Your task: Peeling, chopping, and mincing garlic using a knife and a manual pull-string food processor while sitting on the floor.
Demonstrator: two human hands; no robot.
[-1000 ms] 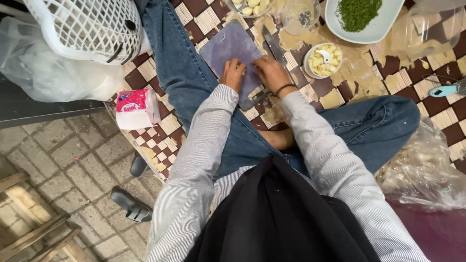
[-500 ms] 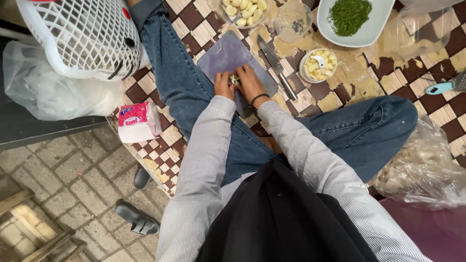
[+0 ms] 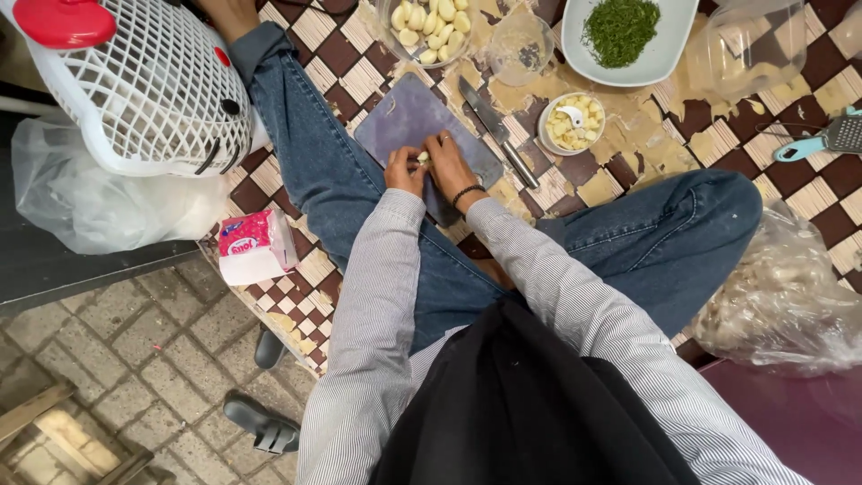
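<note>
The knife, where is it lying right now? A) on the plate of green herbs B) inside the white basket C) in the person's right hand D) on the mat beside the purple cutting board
D: the knife lies on the checkered mat by the purple cutting board; neither hand holds it.

1. A small pale garlic clove [image 3: 423,158] sits pinched between the fingertips of both hands, over the cutting board.
2. The grey-purple cutting board [image 3: 404,121] lies flat on the checkered mat, beside the knee.
</note>
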